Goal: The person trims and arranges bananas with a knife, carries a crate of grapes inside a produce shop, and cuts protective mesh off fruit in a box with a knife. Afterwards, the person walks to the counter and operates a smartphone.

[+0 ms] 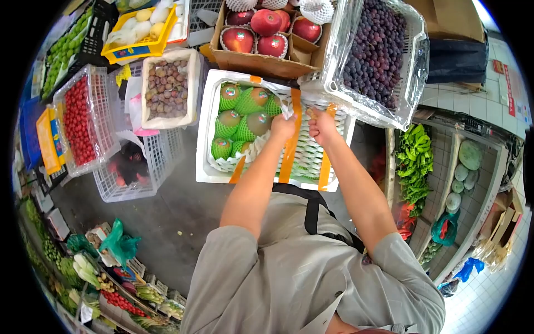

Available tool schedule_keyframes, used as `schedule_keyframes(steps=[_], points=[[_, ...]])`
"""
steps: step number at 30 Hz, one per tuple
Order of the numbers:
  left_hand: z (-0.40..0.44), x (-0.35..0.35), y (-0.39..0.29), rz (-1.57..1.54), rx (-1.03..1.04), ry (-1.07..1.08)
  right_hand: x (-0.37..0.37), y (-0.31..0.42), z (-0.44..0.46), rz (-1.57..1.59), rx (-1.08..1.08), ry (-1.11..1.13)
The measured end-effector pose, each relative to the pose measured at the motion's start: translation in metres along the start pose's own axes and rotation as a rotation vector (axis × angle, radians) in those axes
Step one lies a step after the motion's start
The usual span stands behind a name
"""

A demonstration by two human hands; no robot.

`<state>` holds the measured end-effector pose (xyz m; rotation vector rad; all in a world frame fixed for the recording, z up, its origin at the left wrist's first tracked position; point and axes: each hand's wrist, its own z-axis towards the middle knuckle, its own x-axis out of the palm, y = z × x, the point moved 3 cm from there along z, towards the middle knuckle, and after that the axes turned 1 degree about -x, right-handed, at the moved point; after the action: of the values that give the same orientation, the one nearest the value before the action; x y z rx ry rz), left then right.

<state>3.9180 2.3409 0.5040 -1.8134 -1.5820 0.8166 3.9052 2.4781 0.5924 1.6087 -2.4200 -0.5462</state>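
A white foam box point(203, 147) stands before me, with round fruits in green foam nets point(226, 123) showing in its left half. White foam netting point(307, 153) covers the right half, crossed by strips of orange tape point(288, 158). My left hand point(283, 128) is closed over the middle of the box, pinching a bunched white piece of the netting. A little to its right, my right hand point(324, 127) is closed above the netting, near a tape strip. What its fingers grip is too small to make out.
Behind the box are a carton of red fruits point(303, 64) and a crate of dark grapes point(409, 100). Brownish fruits fill a box point(194, 94) at left, beside a white basket point(127, 192). Vegetable shelves point(445, 195) stand at right.
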Motion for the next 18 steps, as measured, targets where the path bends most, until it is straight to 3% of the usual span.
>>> schedule_keyframes(steps=[2,4,6,7,8,10,12,14,15,16,18], points=[[-0.002,0.009,0.010,0.011,0.011,-0.009,0.004,0.002,-0.012,0.004,-0.003,-0.039],[-0.017,0.029,0.027,0.194,0.305,0.110,0.037,0.021,-0.076,-0.062,0.025,0.653],[-0.060,0.037,0.052,-0.050,0.647,0.046,0.098,0.033,-0.174,-0.473,-0.158,0.435],[-0.083,0.037,0.062,-0.124,0.761,0.046,0.102,0.014,-0.174,-0.492,-0.410,0.453],[-0.087,0.028,0.056,-0.208,0.651,0.219,0.098,0.002,-0.169,-0.512,-0.683,0.453],[-0.099,0.004,0.042,-0.352,0.389,0.548,0.068,-0.010,-0.176,-0.490,-0.617,0.492],[-0.127,-0.006,0.011,-0.432,0.220,0.698,0.028,-0.030,-0.184,-0.370,-0.238,0.482],[-0.131,-0.010,-0.028,0.280,0.205,0.656,-0.010,-0.038,-0.189,-0.397,-0.271,0.421],[-0.138,0.006,-0.002,0.382,0.448,0.591,-0.030,-0.041,-0.195,-0.416,-0.300,0.355],[-0.156,0.026,0.017,0.213,0.362,0.456,-0.047,-0.042,-0.207,-0.409,-0.357,0.301],[-0.179,0.030,-0.008,0.358,0.432,0.640,-0.080,-0.032,-0.216,-0.397,-0.425,0.249]])
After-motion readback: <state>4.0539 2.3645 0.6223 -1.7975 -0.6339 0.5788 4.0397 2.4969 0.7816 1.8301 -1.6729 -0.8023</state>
